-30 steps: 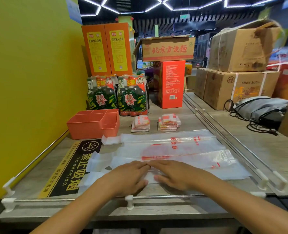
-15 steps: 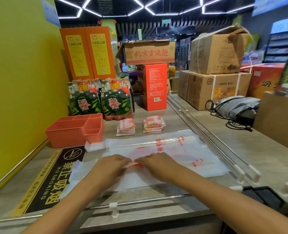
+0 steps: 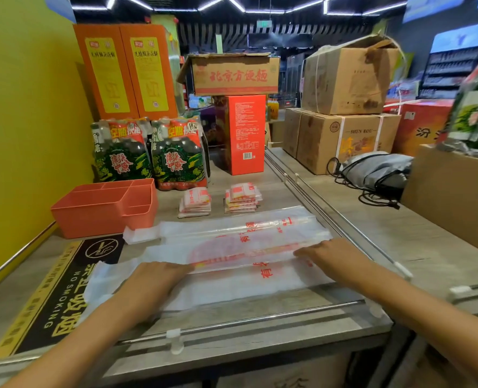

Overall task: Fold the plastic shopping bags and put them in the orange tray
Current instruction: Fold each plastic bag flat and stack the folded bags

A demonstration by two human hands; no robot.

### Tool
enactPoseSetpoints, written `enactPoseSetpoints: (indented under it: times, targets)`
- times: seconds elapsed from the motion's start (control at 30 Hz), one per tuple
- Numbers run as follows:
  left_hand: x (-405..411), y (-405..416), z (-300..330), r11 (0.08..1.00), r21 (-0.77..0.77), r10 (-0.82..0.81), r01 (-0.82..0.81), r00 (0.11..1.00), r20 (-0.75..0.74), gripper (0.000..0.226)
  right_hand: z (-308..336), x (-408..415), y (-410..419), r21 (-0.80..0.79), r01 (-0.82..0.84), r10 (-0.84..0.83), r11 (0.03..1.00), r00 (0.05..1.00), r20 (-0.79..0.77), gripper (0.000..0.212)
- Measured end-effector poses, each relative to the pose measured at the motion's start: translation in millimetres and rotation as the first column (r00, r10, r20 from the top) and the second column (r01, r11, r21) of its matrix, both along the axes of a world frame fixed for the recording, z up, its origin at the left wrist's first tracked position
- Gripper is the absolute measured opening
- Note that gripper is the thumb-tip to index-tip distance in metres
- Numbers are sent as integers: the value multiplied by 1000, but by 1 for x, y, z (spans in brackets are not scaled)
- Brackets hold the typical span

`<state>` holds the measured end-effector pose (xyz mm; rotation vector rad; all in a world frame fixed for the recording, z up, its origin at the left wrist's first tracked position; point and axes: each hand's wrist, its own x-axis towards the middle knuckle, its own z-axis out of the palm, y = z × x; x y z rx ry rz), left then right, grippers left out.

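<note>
A clear plastic shopping bag (image 3: 232,287) with red print lies flat across the counter, its near long side folded over toward the middle. My left hand (image 3: 159,278) presses flat on the fold at the left. Farther right, my right hand (image 3: 327,253) presses flat on the same fold line. The orange tray (image 3: 92,217), with several compartments, stands at the back left beside the yellow wall. Two piles of folded bags (image 3: 195,203) (image 3: 242,198) sit behind the spread bag.
Two packs of green bottles (image 3: 151,155) and a red carton (image 3: 244,133) stand behind the tray and piles. Metal rails (image 3: 324,203) edge the counter on the right, with cardboard boxes (image 3: 341,141) and a grey bag beyond. A no-smoking sticker (image 3: 61,292) lies at left.
My hands, together at the bag's middle before, have slid apart along the fold: the left stays near the left, the right has gone far right. The near side now lies folded over.
</note>
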<state>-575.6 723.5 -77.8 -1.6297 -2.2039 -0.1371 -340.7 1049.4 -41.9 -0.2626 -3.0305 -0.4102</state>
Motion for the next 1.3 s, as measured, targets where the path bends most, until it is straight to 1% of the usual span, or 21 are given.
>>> enactPoseSetpoints:
  times: [0.1, 0.2, 0.27, 0.33, 0.43, 0.5, 0.57, 0.63, 0.73, 0.8, 0.83, 0.9, 0.97, 1.0, 1.07, 1.1, 1.13, 1.17, 1.2, 1.23, 1.3]
  targets:
    - [3, 2, 1, 999, 35, -37, 38, 999, -7, 62, 4, 13, 16, 83, 68, -72, 994, 996, 45, 52]
    - [1, 3, 0, 998, 45, -48, 48, 999, 8, 46, 7, 16, 18, 114, 88, -89, 990, 996, 4, 47]
    - [0, 4, 1, 996, 63, -58, 57, 998, 17, 39, 7, 10, 8, 53, 38, -35, 998, 998, -61, 47]
    - [1, 6, 2, 996, 68, -61, 60, 998, 20, 34, 7, -1, -8, -63, -61, 55, 996, 994, -99, 48]
    - [5, 7, 5, 995, 76, -70, 63, 994, 87, 42, 1, -25, -34, -208, -202, 183, 957, 977, -107, 52]
    - [6, 3, 7, 995, 69, -88, 79, 986, 142, 45, -7, -40, -42, -237, -223, 211, 945, 974, -76, 57]
    - [2, 0, 5, 994, 25, -108, 105, 976, 192, 45, -14, -51, -42, -251, -200, 199, 947, 980, -30, 66]
    - [-3, -4, 3, 993, -16, -106, 114, 965, 241, 45, -19, -55, -40, -299, -167, 179, 939, 984, 12, 68]
    - [-9, -9, -1, 987, -156, 3, 48, 950, 313, 56, -24, -54, -37, -384, -148, 191, 912, 979, 77, 57]
    - [-12, -11, -3, 966, -258, 78, 22, 926, 370, 53, -25, -52, -36, -395, -142, 201, 908, 973, 111, 56]
    - [-13, -12, -3, 959, -281, 97, 22, 910, 403, 51, -25, -52, -34, -403, -134, 202, 905, 970, 132, 56]
    - [-14, -14, -1, 957, -290, 115, 22, 888, 446, 49, -26, -49, -29, -401, -138, 213, 906, 966, 149, 55]
    - [-15, -14, 3, 951, -310, 141, 16, 868, 476, 48, -24, -46, -23, -414, -139, 208, 900, 970, 125, 50]
    - [-16, -14, 6, 945, -326, 154, 16, 859, 489, 48, -22, -43, -20, -450, -151, 213, 880, 973, 90, 47]
    - [-17, -14, 11, 935, -353, 161, 30, 852, 498, 48, -18, -40, -15, -578, -167, 231, 799, 972, 38, 39]
    - [-19, -14, 13, 933, -359, 158, 39, 850, 503, 48, -16, -38, -10, -570, -205, 255, 796, 967, 9, 35]
    - [-21, -14, 16, 933, -355, 147, 51, 848, 508, 49, -15, -37, -5, -539, -265, 283, 799, 958, -51, 32]
    - [-23, -14, 19, 932, -357, 143, 60, 845, 515, 51, -13, -34, -2, -560, -283, 286, 779, 955, -84, 30]
    - [-24, -14, 23, 928, -367, 150, 62, 841, 520, 53, -10, -31, 2, -552, -297, 285, 779, 952, -110, 27]
    - [-28, -16, 28, 924, -379, 167, 55, 833, 528, 53, -5, -29, 7, -578, -268, 266, 771, 960, -89, 25]
    - [-33, -17, 42, 932, -363, 209, 17, 792, 574, 48, 7, -30, 13, -518, -204, 232, 830, 973, -10, 23]
